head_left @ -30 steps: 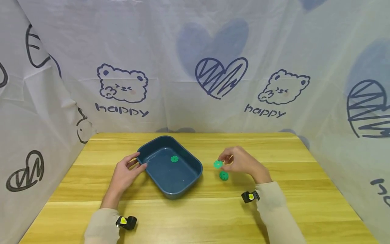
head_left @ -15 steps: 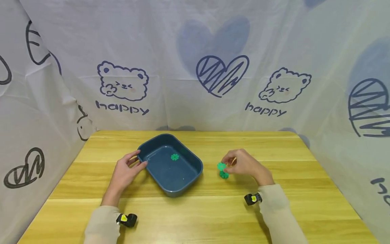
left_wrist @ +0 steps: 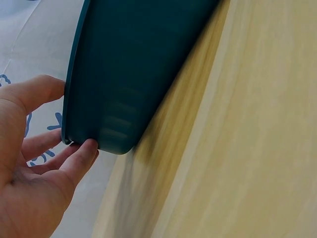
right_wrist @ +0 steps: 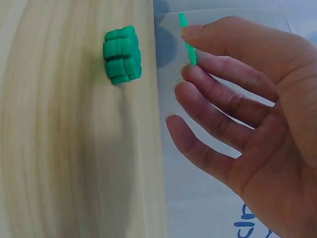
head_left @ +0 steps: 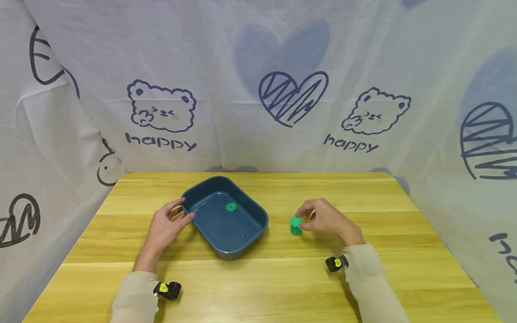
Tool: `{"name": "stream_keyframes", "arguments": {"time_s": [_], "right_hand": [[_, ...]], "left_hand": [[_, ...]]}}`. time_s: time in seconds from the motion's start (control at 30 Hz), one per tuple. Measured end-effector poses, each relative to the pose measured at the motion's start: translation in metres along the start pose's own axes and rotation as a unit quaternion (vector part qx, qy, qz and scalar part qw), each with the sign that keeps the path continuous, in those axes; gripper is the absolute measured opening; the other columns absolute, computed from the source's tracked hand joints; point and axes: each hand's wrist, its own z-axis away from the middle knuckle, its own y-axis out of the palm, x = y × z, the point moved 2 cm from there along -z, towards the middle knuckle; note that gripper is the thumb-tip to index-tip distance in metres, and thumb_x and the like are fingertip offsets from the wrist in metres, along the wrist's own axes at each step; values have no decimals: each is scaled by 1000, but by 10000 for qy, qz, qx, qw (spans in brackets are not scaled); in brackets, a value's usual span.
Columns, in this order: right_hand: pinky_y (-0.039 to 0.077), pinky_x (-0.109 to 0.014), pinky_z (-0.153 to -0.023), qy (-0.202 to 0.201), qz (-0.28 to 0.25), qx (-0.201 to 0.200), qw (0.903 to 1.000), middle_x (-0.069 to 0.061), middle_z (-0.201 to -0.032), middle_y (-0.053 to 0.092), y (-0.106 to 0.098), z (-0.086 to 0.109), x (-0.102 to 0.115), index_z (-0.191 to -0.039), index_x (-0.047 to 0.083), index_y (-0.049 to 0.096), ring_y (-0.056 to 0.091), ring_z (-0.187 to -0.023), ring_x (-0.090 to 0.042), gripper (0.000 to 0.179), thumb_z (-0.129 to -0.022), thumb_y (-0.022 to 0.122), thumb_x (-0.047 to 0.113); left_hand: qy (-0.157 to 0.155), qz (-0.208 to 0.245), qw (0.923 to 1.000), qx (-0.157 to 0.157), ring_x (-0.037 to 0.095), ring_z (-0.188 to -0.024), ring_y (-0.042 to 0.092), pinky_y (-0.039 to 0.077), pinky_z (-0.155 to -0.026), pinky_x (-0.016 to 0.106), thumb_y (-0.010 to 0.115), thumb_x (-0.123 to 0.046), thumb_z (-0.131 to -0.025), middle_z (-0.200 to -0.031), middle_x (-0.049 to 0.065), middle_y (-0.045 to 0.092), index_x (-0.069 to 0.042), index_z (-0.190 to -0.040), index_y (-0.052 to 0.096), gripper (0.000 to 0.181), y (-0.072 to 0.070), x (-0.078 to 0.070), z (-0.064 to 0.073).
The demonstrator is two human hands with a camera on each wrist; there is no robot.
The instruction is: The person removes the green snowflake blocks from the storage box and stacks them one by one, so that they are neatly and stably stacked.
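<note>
A dark blue plastic bin (head_left: 220, 231) stands on the table, and my left hand (head_left: 166, 226) holds its left corner, thumb and fingers at the rim (left_wrist: 68, 99). Flat on the bin's floor lies one green notched disc (head_left: 231, 207). To the right of the bin, my right hand (head_left: 325, 220) pinches another thin green notched disc (head_left: 296, 221) between thumb and fingers. Below that disc is a small stack of green notched discs (right_wrist: 123, 55) on the tabletop. In the right wrist view, a gap separates the pinched disc from the stack.
The wooden table (head_left: 242, 291) ends at the back against a pale printed cloth (head_left: 226, 130). More of this cloth hangs at both sides. A black wrist camera (head_left: 167, 290) sits at the left cuff and another (head_left: 336, 264) at the right.
My right hand has shifted slightly right and toward me, bringing the pinched disc from the upper left of the stack to over it. The left hand and the bin stay put.
</note>
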Motion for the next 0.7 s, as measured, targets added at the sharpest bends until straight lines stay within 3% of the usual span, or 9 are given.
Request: {"name": "stream_keyframes", "arguments": {"time_s": [0.37, 0.7], "right_hand": [[62, -23, -78, 53, -47, 115, 9999, -3, -97, 75, 3, 2, -8, -101, 8, 78, 65, -85, -14, 20, -83, 86, 14], [60, -22, -77, 409, -230, 228, 9986, -2, -98, 74, 9, 5, -12, -102, 10, 77, 65, -86, -13, 22, -83, 87, 17]], "left_hand": [[-49, 9, 10000, 32, 42, -148, 44, 53, -100, 10, 72, -22, -98, -167, 24, 29, -2, -156, 41, 69, -2, -1, 1], [-50, 125, 9999, 10, 41, -148, 44, 52, -95, 4, 73, -20, -98, -166, 24, 30, 0, -155, 42, 68, -1, -1, 2]]}}
